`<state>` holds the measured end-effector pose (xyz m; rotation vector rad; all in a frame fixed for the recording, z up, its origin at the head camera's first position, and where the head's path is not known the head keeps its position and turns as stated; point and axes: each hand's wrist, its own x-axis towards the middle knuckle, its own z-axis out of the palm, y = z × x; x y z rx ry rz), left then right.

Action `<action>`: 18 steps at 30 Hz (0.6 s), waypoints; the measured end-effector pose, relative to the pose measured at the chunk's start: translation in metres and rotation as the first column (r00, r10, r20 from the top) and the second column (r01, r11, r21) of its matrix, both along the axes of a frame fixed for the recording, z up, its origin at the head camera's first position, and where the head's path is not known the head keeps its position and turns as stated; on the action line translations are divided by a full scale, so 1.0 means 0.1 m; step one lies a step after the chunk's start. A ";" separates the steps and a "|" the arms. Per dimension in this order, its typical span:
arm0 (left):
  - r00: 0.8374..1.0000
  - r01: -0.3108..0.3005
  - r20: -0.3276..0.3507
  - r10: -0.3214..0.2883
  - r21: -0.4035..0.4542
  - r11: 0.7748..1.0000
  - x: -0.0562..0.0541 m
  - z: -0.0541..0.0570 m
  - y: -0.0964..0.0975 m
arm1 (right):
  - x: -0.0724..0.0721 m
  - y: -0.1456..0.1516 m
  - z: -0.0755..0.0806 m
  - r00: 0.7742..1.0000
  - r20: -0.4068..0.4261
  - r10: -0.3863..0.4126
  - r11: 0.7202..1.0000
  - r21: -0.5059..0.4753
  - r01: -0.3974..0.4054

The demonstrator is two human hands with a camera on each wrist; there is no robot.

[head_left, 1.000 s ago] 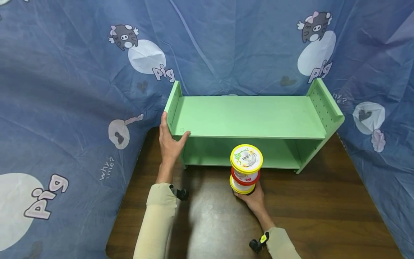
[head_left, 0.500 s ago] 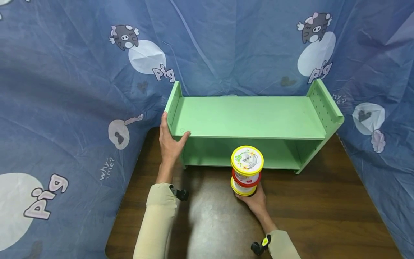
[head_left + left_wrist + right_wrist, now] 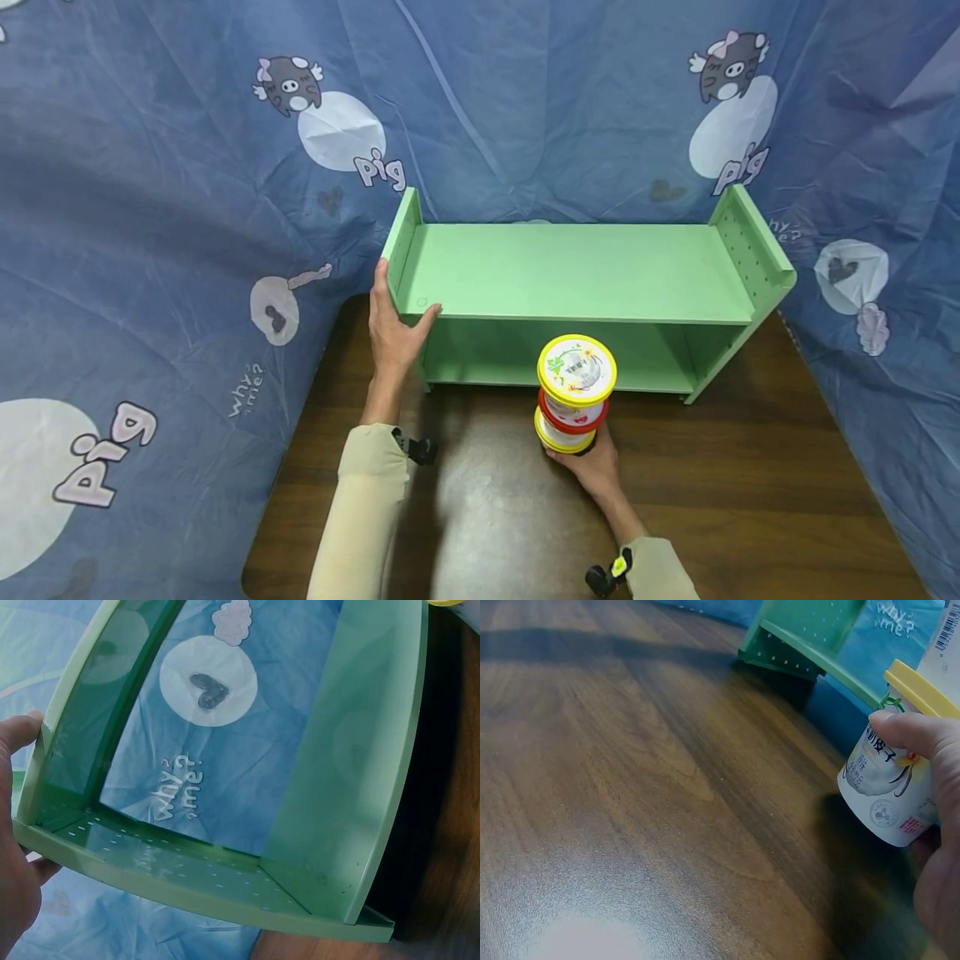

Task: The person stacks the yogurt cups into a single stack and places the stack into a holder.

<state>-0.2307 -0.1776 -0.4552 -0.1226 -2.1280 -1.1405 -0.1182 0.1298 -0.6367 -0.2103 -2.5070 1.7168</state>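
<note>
A stack of three round tubs stands upright in my right hand (image 3: 600,471). The top tub (image 3: 577,371) has a yellow lid, the middle tub (image 3: 573,417) a red one and the bottom tub (image 3: 558,437) another yellow one. In the right wrist view, my thumb and fingers grip the white bottom tub (image 3: 885,780) just below its lid, close over the table. My left hand (image 3: 393,342) holds the left side of a green two-tier shelf (image 3: 562,271). Its thumb lies at the upper board's front corner, its fingers along the outer side panel (image 3: 187,877).
The shelf stands at the back of a dark wooden table (image 3: 750,500). A blue curtain (image 3: 540,100) printed with pigs hangs behind and on both sides. The tub stack overlaps the shelf's lower compartment (image 3: 480,350) in the head view.
The tub stack and my right hand have shifted slightly to the right and toward me. My left hand stays in the same place on the shelf.
</note>
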 end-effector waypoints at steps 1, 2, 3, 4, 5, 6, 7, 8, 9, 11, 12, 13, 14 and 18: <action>1.000 -0.001 -0.001 0.001 -0.001 1.000 0.00 0.00 0.00 | 0.01 0.00 0.01 1.000 0.002 0.000 1.000 0.000 0.000; 1.000 -0.001 -0.002 0.001 -0.002 1.000 0.00 0.00 0.00 | 0.01 0.01 0.02 1.000 0.007 0.002 1.000 -0.003 -0.002; 1.000 -0.002 -0.004 0.002 -0.002 1.000 0.00 0.00 0.00 | 0.02 0.01 0.03 1.000 0.011 0.004 1.000 -0.008 -0.004; 1.000 -0.003 -0.007 0.003 -0.003 1.000 0.00 0.00 0.00 | 0.03 0.01 0.05 1.000 0.012 0.006 1.000 -0.013 -0.006; 1.000 -0.003 -0.007 0.003 -0.004 1.000 0.00 0.00 0.00 | 0.03 0.02 0.06 1.000 0.013 0.006 1.000 -0.019 -0.006; 1.000 -0.003 -0.007 0.003 -0.005 1.000 0.00 0.00 0.00 | 0.04 0.03 0.06 1.000 0.015 0.008 1.000 -0.021 -0.008; 1.000 -0.004 -0.008 0.004 -0.005 1.000 0.00 0.00 0.00 | 0.04 0.03 0.07 1.000 0.016 0.008 1.000 -0.024 -0.008; 1.000 -0.004 -0.006 0.004 -0.005 1.000 0.00 0.00 0.00 | 0.05 0.04 0.08 1.000 0.015 0.011 0.999 -0.031 -0.011; 1.000 -0.005 -0.004 0.005 -0.005 1.000 -0.01 -0.01 0.00 | 0.05 0.04 0.09 1.000 0.015 0.011 0.999 -0.031 -0.011; 1.000 -0.004 0.003 0.004 -0.004 1.000 -0.01 -0.01 0.00 | 0.06 0.05 0.10 1.000 0.017 0.011 1.000 -0.029 -0.011; 1.000 -0.005 0.006 0.005 -0.004 1.000 -0.01 -0.01 0.00 | 0.06 0.06 0.11 1.000 0.019 0.014 1.000 -0.026 -0.013; 1.000 -0.006 0.009 0.006 -0.004 1.000 -0.01 -0.01 0.00 | 0.06 0.06 0.12 1.000 0.022 0.016 1.000 -0.022 -0.016; 1.000 -0.005 0.012 0.005 -0.004 1.000 0.00 -0.01 0.00 | 0.07 0.07 0.13 1.000 0.023 0.018 1.000 -0.020 -0.018; 1.000 -0.005 0.008 0.005 -0.005 1.000 0.00 -0.01 0.00 | 0.08 0.08 0.18 1.000 0.015 0.022 1.000 -0.008 -0.021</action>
